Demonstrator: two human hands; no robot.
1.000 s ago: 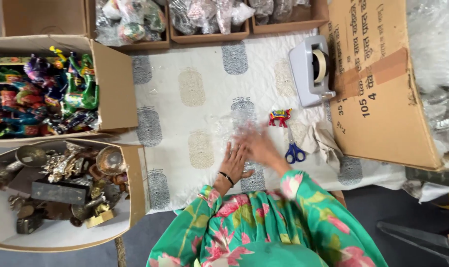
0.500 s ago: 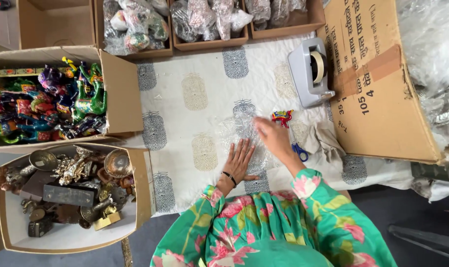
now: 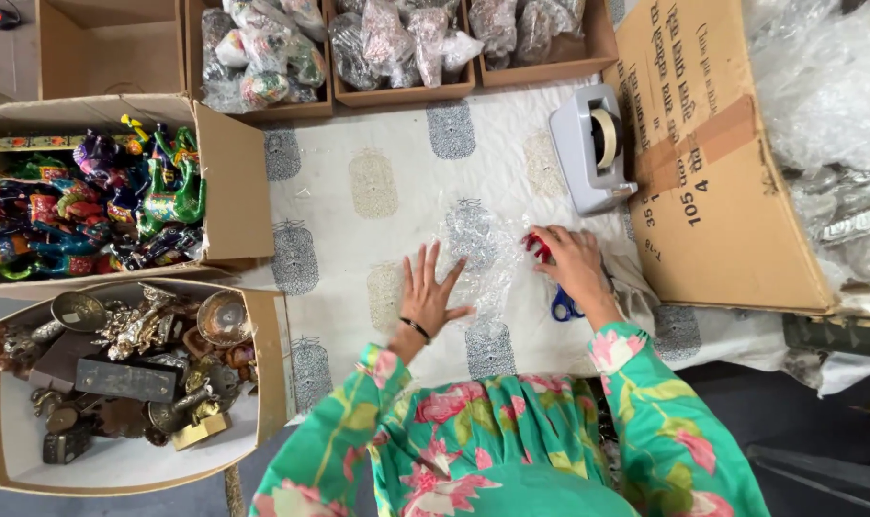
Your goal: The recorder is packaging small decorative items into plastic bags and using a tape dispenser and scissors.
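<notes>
On the counter (image 3: 396, 134), spread with a white block-printed cloth, we see the left hand (image 3: 427, 287) pressed flat, fingers splayed, grip released, pinning the near-left edge of a clear bubble wrap sheet (image 3: 481, 251), apparently to keep it from sliding. Right hand (image 3: 569, 258) lies just right of the sheet, fingers curled over a small red painted figurine (image 3: 535, 245) at the sheet's right edge; grip closing on it, though we cannot tell whether it is lifted. Blue-handled scissors (image 3: 561, 306) lie partly under that wrist. Grey tape dispenser (image 3: 593, 144) stands beyond, within reach. Far left, a carton of painted animal figures (image 3: 90, 201); near left, a carton of brass pieces (image 3: 128, 354). Wrapped bundles (image 3: 396, 38) fill trays at the far edge.
</notes>
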